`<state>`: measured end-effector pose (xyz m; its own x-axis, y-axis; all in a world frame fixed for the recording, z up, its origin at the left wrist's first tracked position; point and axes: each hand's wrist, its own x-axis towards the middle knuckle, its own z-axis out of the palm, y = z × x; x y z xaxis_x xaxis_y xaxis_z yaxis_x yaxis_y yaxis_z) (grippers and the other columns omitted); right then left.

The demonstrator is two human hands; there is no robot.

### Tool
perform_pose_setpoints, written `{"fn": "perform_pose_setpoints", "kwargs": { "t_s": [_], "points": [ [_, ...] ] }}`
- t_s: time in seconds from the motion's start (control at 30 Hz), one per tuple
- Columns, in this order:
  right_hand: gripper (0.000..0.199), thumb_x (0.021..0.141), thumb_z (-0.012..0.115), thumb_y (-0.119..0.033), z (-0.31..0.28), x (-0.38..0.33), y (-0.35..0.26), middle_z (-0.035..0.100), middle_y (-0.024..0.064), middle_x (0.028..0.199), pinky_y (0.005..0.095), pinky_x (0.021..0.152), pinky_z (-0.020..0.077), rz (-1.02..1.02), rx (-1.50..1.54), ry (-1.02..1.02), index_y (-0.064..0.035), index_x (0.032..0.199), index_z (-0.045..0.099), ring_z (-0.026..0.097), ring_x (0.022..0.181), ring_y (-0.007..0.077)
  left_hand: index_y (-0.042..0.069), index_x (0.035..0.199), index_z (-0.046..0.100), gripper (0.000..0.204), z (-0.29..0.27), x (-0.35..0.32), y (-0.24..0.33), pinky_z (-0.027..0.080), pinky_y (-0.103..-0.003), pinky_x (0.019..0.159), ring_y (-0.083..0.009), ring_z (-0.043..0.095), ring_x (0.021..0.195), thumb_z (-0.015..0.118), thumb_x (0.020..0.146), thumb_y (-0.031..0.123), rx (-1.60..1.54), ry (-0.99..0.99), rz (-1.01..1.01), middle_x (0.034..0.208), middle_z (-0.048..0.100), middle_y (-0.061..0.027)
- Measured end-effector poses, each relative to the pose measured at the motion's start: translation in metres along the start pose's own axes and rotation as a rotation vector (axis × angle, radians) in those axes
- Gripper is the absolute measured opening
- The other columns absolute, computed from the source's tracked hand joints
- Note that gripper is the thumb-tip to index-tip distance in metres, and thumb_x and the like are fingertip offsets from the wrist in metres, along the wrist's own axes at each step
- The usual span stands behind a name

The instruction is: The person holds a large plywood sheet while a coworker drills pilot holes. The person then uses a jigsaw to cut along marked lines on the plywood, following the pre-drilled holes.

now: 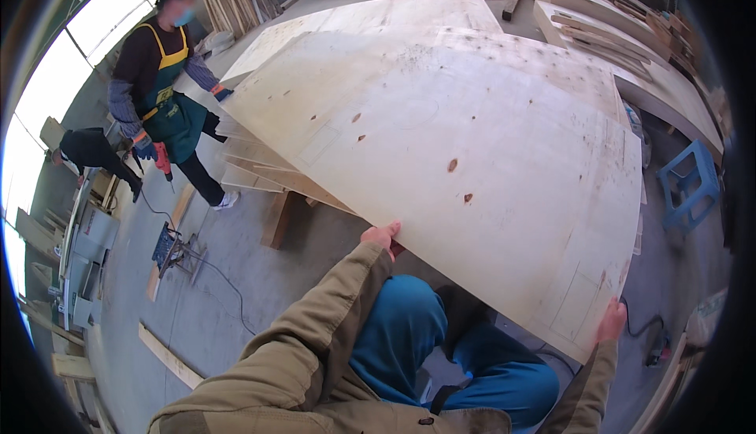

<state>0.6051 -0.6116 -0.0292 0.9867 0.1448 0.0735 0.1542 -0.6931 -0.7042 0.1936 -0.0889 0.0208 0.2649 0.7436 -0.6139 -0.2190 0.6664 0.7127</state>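
A large pale plywood sheet with dark knots and faint pencil lines stretches out before me, on top of other sheets. My left hand is closed around its near-left edge, thumb on top and the other fingers mostly hidden underneath. At the near-right corner, my right hand grips the side edge of that same sheet. Across from me on the left stands a co-worker in a green apron, one gloved hand at the sheet's far-left edge. A red power drill hangs from the co-worker's other hand.
Below the sheet lie stacked boards and a wooden block. A blue plastic stool stands at right. On the left floor are a small stand with a cable and a wood strip. Another person bends over farther left.
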Motion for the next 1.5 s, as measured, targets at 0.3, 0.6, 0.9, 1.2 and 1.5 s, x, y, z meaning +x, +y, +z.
{"fn": "perform_pose_setpoints", "kwargs": {
  "t_s": [0.3, 0.6, 0.9, 1.2, 1.5],
  "points": [
    [0.047, 0.106, 0.052, -0.036, 0.01, 0.037, -0.021, 0.059, 0.0196, 0.079, 0.0448, 0.07, 0.0429, -0.043, 0.013, -0.102, 0.006, 0.084, 0.055, 0.052, 0.073, 0.0287, -0.002, 0.125, 0.061, 0.027, -0.005, -0.006, -0.005, 0.06, -0.049, 0.099, -0.0304, 0.068, 0.109, 0.063, 0.103, 0.014, -0.027, 0.071, 0.0, 0.121, 0.069, -0.0145],
    [0.048, 0.106, 0.053, -0.037, 0.066, 0.135, -0.047, 0.059, 0.0186, 0.079, 0.045, 0.071, 0.0437, -0.177, 0.047, -0.17, 0.0051, 0.083, 0.055, 0.052, 0.073, 0.0285, -0.003, 0.128, 0.058, 0.029, 0.028, -0.008, -0.008, 0.059, -0.049, 0.1, -0.0303, 0.067, 0.111, 0.061, 0.105, 0.014, -0.155, 0.179, -0.005, 0.123, 0.067, -0.0155],
    [0.046, 0.106, 0.053, -0.036, 0.111, 0.188, -0.05, 0.054, 0.0073, 0.073, 0.04, 0.065, 0.0405, -0.131, 0.143, -0.255, 0.0018, 0.078, 0.054, 0.046, 0.07, 0.0172, -0.001, 0.128, 0.058, 0.029, 0.03, 0.013, -0.009, 0.059, -0.051, 0.099, -0.0311, 0.068, 0.11, 0.061, 0.105, 0.017, -0.176, 0.154, 0.01, 0.121, 0.068, -0.015],
    [0.051, 0.107, 0.053, -0.041, 0.111, 0.22, -0.071, 0.057, 0.0066, 0.074, 0.0371, 0.066, 0.0422, -0.212, -0.013, -0.237, 0.0024, 0.08, 0.058, 0.05, 0.072, 0.0157, -0.004, 0.124, 0.06, 0.026, 0.031, 0.029, -0.027, 0.059, -0.052, 0.098, -0.0321, 0.069, 0.109, 0.062, 0.103, 0.012, -0.234, 0.12, -0.145, 0.118, 0.07, -0.0173],
    [0.053, 0.098, 0.062, -0.061, 0.033, 0.166, -0.045, 0.054, 0.0045, 0.065, 0.0335, 0.038, 0.0378, 0.453, 0.397, -0.433, -0.0098, 0.107, 0.051, 0.048, 0.043, 0.0175, -0.003, 0.118, 0.063, 0.023, 0.003, 0.049, -0.023, 0.062, -0.051, 0.092, -0.0322, 0.07, 0.102, 0.068, 0.098, 0.007, -0.295, 0.142, -0.164, 0.113, 0.07, -0.0171]
  ]
}}
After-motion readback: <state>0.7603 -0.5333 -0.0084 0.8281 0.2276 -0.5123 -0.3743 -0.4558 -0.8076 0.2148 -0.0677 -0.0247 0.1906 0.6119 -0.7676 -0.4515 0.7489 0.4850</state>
